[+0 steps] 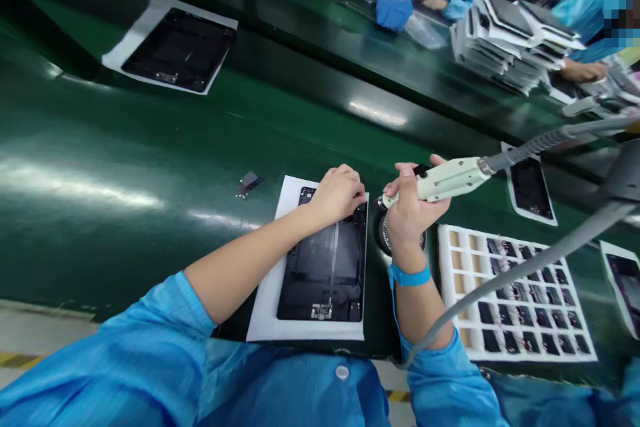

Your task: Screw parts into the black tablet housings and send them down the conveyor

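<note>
A black tablet housing (325,267) lies open side up on a sheet of white paper (267,280) in front of me. My left hand (341,192) rests over its upper right corner, fingers curled together; whatever they pinch, if anything, is hidden. My right hand (415,207) grips a pale electric screwdriver (457,177), held nearly level with its tip toward the left, just right of the housing. Under that hand sits a round metal dish (384,234), partly covered. A small dark part with thin wires (250,180) lies on the bench left of the paper.
A white foam tray (445,267) of small wired parts stands at right, crossed by a grey cable (500,277). Other housings on paper lie at upper left (183,47) and right (530,187). Co-workers sit opposite, behind stacked panels (505,47) and a blue bin (393,10).
</note>
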Tool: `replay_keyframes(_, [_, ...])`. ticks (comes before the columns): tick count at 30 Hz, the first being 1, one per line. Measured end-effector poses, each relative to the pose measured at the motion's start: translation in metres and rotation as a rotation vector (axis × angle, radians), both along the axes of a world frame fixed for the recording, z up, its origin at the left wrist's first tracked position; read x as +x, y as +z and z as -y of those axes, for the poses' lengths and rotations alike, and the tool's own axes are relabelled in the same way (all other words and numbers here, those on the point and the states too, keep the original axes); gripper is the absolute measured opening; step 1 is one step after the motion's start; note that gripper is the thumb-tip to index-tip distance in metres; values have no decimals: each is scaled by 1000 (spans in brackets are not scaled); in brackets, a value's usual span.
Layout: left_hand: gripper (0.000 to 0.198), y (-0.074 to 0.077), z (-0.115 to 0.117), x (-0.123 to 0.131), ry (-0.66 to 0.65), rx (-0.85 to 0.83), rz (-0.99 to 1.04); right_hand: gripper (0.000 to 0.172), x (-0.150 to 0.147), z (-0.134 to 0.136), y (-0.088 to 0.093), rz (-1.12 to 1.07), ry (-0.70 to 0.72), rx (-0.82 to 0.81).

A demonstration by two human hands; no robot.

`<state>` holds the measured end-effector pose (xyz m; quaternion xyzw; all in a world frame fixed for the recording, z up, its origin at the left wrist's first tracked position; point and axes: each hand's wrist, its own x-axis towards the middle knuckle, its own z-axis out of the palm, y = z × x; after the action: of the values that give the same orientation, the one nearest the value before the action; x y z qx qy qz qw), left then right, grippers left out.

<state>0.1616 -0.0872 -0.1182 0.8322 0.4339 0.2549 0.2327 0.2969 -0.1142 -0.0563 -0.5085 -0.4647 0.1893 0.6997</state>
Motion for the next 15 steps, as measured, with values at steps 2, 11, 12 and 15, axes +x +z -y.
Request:
replay_keyframes(2, [9, 0, 1, 1, 1, 1, -1, 43, -5, -3, -7, -23, 21, -21])
replay_keyframes(11, [14, 4, 1, 3, 3, -22, -17, 44, -8, -2, -14, -13, 23, -35])
replay_keyframes(12, [14, 5, 1, 3, 2, -25, -21, 43, -8, -2, -15, -11, 25, -35])
replay_keyframes(15, [14, 5, 1, 2, -2, -23, -26, 45, -9, -3, -19, -16, 35, -32])
